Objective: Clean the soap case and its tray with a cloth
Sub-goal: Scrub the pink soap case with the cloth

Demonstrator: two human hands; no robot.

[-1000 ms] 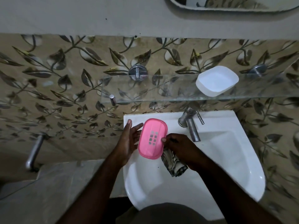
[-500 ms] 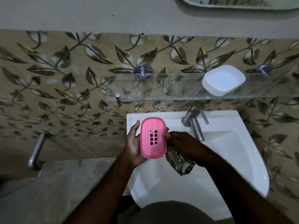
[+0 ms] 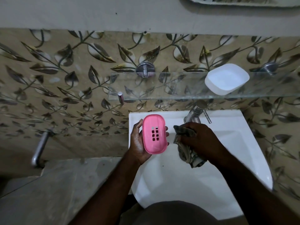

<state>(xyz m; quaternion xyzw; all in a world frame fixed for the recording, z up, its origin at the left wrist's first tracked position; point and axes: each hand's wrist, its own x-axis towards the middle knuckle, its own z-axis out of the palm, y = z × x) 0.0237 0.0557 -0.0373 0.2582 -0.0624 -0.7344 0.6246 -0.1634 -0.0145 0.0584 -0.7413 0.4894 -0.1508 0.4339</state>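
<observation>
A pink soap tray with several drain holes lies in the palm of my left hand, which grips it by its edges over the left side of the white basin. My right hand holds a crumpled patterned cloth just right of the tray, a small gap between them. The cloth's loose end hangs below my fist over the basin. A white soap case sits open side up on the glass shelf above, at the right.
The white wash basin fills the lower middle, with a metal tap at its back, just behind my right hand. A glass shelf runs along the leaf-patterned tiled wall. A metal pipe juts out at left above a grey ledge.
My right hand with the cloth has come off the pink tray and moved right. My left hand has taken the tray more fully into its palm.
</observation>
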